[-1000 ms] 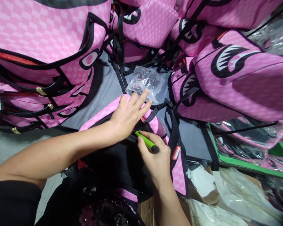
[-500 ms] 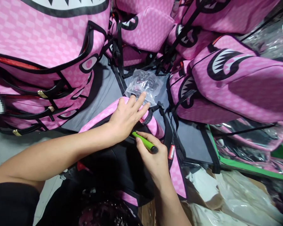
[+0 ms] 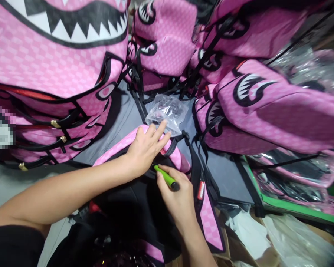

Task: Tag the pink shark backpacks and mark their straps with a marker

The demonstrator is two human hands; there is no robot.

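In front of me lies a pink and black backpack (image 3: 128, 200), its black side facing up. My left hand (image 3: 147, 148) rests flat on its pink shoulder strap, fingers spread. A bright green tool with a black end, shaped like a thick pen (image 3: 167, 178), is gripped in my right hand (image 3: 179, 194). Its front end meets the black fabric just below my left palm; what it touches there is hidden. A crumpled clear plastic bag (image 3: 167, 111) lies just beyond my left fingertips.
Large pink bags with shark-mouth prints (image 3: 58, 70) are stacked on the left. More pink backpacks (image 3: 250, 100) stand at the back and right on the grey surface (image 3: 228, 178). A green-edged bin (image 3: 300, 211) and plastic wrapping (image 3: 297, 241) are at the lower right.
The whole view has shifted, so things sit a little lower in the picture. My left hand stays on the strap, and the green tool remains in my right hand at nearly the same spot.
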